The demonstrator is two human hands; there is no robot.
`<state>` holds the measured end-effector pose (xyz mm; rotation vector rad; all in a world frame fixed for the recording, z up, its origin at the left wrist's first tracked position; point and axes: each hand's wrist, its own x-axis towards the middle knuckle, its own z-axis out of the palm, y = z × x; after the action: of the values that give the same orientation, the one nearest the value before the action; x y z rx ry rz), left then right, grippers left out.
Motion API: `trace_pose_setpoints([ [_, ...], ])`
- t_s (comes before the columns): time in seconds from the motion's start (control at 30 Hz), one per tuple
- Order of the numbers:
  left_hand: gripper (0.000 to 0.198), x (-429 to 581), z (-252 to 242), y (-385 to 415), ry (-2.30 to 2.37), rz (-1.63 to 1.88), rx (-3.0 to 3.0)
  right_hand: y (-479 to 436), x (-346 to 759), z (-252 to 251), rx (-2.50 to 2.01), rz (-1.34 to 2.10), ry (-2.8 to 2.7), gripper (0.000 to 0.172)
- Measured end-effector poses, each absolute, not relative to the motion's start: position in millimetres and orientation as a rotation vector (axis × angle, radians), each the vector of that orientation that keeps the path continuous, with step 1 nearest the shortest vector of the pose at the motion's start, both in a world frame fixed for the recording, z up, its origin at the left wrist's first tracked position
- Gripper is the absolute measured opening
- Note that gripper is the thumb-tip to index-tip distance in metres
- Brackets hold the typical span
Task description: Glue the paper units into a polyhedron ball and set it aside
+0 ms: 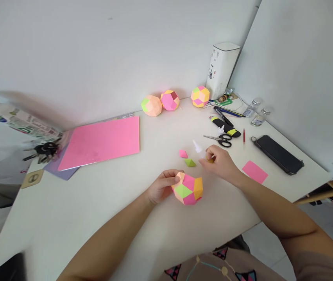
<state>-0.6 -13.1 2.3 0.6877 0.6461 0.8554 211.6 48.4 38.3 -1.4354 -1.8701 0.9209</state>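
My left hand (165, 185) is closed on a many-sided paper ball (184, 190) with pink, green, peach and orange facets, its thumb on a peach face. Up and to the right, my right hand (219, 162) pinches a small yellow-orange paper piece (210, 159), mostly covered by the fingers. Just left of those fingers is a white glue bottle with a pointed nozzle (197, 146); its lower part is hard to make out against the table. A folded pink paper piece (183, 153) and a folded green paper piece (190, 162) lie between the hands.
Three finished-looking paper balls (151, 105) rest along the wall. Pink paper sheets (102, 142) lie at left by a tall bottle (22, 119) and keys (45, 150). Toward the right are scissors (223, 139), a cutter (223, 125), a black phone (278, 153) and a pink paper rectangle (255, 171).
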Motion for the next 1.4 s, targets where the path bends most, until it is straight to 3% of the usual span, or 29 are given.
trace_pose_setpoints([
  [0.13, 0.021, -1.2, 2.3, -13.0, 0.646, 0.815, 0.77, 47.1, 210.4, 33.1, -1.613, 0.53, -2.235, 0.03],
  [0.47, 0.023, -2.3, -0.6, -12.9, 0.616, 0.781, 0.836, 47.4, 212.4, 35.4, -1.715, 0.423, -2.414, 0.033],
  [0.7, 0.022, -2.0, -0.8, -13.4, 0.618, 0.781, 0.84, 47.4, 213.0, 34.1, -1.222, 0.177, -2.174, 0.028],
  [0.77, 0.021, -2.2, -1.0, -13.2, 0.608, 0.783, 0.839, 41.9, 211.4, 38.2, -1.021, 0.373, -2.103, 0.025],
  [0.93, 0.02, -1.9, -0.1, -12.4, 0.589, 0.771, 0.844, 27.4, 206.1, 46.6, -0.897, 1.58, -2.001, 0.023],
  [1.03, 0.021, -1.4, 0.7, -12.2, 0.585, 0.755, 0.852, 26.7, 203.3, 45.2, -0.976, 2.047, -1.817, 0.027],
  [1.2, 0.022, -1.9, 0.7, -12.5, 0.604, 0.732, 0.866, 29.4, 200.4, 39.4, -1.096, 2.384, -1.464, 0.03],
  [1.4, 0.022, -1.3, 0.8, -12.5, 0.623, 0.739, 0.857, 31.2, 201.6, 37.0, -1.002, 2.347, -1.413, 0.027],
])
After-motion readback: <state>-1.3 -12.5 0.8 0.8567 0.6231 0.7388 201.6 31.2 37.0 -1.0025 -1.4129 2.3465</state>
